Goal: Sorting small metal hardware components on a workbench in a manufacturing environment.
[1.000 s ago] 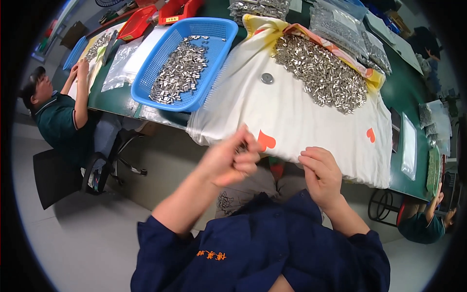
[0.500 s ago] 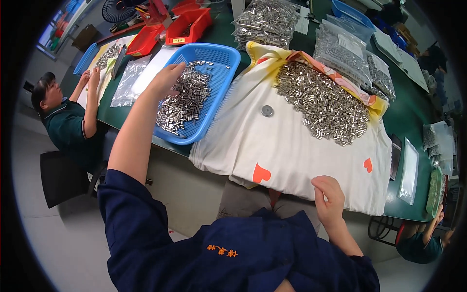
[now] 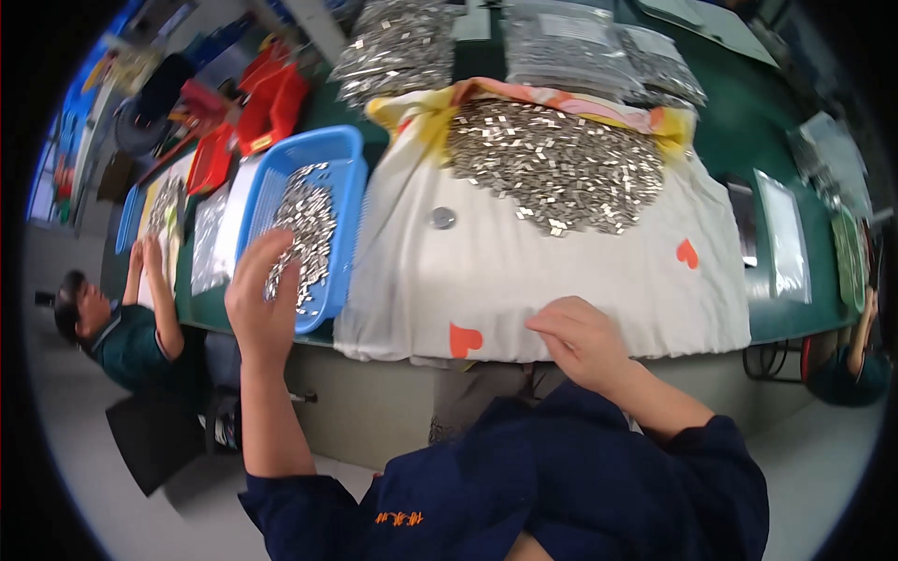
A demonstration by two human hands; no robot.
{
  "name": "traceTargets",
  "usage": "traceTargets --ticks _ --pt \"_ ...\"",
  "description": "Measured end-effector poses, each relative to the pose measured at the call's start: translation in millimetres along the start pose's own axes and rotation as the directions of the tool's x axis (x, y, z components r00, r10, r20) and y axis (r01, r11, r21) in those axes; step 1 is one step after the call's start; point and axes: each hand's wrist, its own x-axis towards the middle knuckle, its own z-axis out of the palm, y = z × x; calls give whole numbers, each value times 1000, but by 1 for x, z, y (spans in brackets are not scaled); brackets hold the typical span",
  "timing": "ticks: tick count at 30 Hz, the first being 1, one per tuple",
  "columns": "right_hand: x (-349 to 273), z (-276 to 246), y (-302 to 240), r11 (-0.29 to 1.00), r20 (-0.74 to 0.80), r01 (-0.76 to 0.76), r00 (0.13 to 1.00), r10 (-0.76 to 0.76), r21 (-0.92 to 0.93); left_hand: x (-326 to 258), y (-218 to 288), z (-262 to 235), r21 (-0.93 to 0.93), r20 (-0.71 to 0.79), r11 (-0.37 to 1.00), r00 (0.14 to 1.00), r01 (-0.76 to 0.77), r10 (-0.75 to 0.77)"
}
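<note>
We see our left hand [image 3: 258,307], its fingers parted and apparently empty, nearest the small metal pieces [image 3: 313,229] just far-right in the near-to-far blue basket [image 3: 349,192], while our right hand [image 3: 585,344] lies by the white cloth [image 3: 552,280], fingers together, hold unclear.

On the left part of the green table [image 3: 728,140], red bins [image 3: 273,110] are set, and a co-worker [image 3: 140,338] is seen beside its left edge. On its right part, a pale plastic sleeve [image 3: 784,238] and a green tray [image 3: 849,260] are laid.
</note>
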Motion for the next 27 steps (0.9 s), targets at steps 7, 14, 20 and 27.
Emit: traceTargets --ticks 7,14,20,27 --pt "44 -22 45 937 -26 91 994 -106 -337 6 55 98 -242 258 968 966 63 2" --pt "75 -6 78 816 182 227 972 -152 -532 28 41 151 -56 410 998 910 -41 60" --pt "101 2 84 787 166 241 970 -177 -569 33 40 150 46 504 997 863 -59 28" --pt "110 26 68 790 178 304 953 -246 -533 31 26 148 -61 546 996 837 60 -18"
